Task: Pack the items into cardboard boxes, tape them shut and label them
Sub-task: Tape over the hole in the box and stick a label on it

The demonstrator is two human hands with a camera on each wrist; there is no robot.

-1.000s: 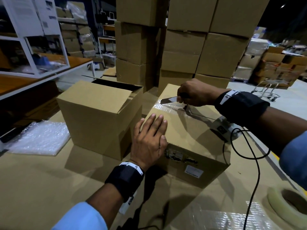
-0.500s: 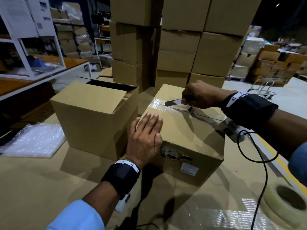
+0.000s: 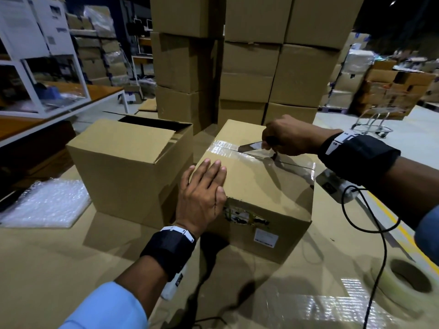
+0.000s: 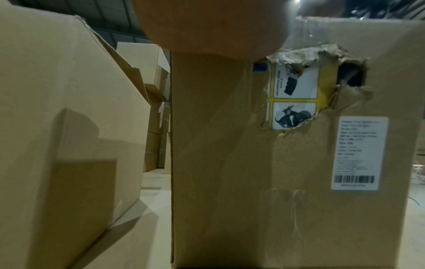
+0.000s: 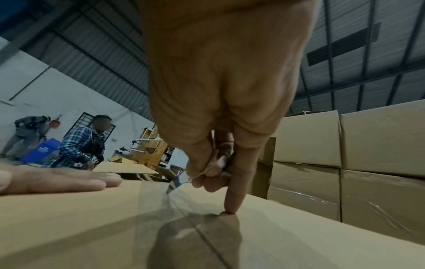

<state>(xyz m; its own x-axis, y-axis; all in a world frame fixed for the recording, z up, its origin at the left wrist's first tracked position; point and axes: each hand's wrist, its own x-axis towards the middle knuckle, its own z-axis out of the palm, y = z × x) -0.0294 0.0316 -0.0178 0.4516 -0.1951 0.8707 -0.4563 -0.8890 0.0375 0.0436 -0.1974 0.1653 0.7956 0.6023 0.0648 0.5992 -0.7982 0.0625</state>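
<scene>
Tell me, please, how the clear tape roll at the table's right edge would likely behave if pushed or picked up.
The tape roll lies flat on the cardboard-covered table, so a push would probably slide it, not roll it. Stood on edge, its round shape would likely roll. With a wide open core it looks light and easy to hook with fingers, though its glossy surface may feel slick.

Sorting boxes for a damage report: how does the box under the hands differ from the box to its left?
The right box is closed, clear tape along its top seam; the left box has a flap up, showing a dark opening. The right box's near side is torn and carries a white label; the left box's visible sides look intact and bare. The left hand presses only the right box. Both are plain brown cardboard on one surface.
</scene>
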